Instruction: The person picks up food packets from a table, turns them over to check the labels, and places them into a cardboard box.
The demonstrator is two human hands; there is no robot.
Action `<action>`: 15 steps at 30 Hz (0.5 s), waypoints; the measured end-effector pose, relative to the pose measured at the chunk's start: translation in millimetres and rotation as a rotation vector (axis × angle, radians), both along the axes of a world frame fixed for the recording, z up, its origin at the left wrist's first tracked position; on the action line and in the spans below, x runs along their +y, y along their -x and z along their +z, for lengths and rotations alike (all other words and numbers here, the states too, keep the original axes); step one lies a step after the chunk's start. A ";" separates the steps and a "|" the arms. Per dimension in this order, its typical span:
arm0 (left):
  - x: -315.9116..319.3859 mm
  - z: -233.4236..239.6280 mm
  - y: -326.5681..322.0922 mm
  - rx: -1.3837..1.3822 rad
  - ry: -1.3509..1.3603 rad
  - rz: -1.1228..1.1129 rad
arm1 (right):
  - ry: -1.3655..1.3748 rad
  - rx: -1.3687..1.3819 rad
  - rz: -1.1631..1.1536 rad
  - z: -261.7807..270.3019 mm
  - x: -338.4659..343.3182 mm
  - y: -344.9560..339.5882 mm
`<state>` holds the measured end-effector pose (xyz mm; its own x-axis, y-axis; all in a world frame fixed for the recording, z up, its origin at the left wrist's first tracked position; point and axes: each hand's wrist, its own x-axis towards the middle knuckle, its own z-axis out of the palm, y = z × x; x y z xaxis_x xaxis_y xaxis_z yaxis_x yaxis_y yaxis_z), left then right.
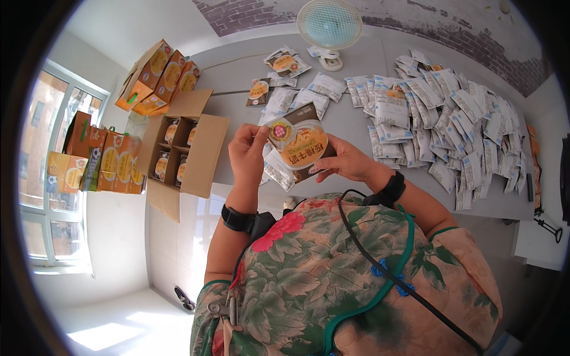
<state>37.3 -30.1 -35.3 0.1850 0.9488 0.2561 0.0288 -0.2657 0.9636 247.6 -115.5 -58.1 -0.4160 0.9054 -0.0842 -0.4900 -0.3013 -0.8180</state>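
Note:
Between my two hands is a flat brown and orange food packet (303,142), its printed front facing up. My left hand (250,149) pinches its upper left corner. At its lower right edge, my right hand (345,160) grips it between thumb and fingers. Beneath and beyond it, several white-backed packets (326,86) lie loosely on the grey table (240,66). A brown-fronted packet (258,92) lies face up among them. To the right spreads a large heap of similar packets (441,111), mostly white side up. An open cardboard box (196,171) with dividers holds upright packets at the left.
A small clip-on fan (330,24) stands at the table's far edge. Orange printed cartons (153,78) sit beyond the open box, and more cartons (118,160) are by the window at left. A black cable (383,271) runs across my floral garment.

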 end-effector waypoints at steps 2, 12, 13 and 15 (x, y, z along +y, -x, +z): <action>-5.0 7.1 1.8 -0.083 0.083 -0.042 | -0.005 0.001 -0.034 3.7 2.5 -11.1; -14.3 -0.2 27.0 0.015 0.408 -0.506 | -0.043 -0.015 -0.236 12.8 19.1 -43.5; -17.8 -2.0 26.2 0.017 0.444 -0.546 | -0.027 0.004 -0.268 14.6 20.8 -43.1; -27.5 -1.2 21.9 0.021 0.515 -0.622 | -0.016 -0.025 -0.232 15.8 23.7 -47.0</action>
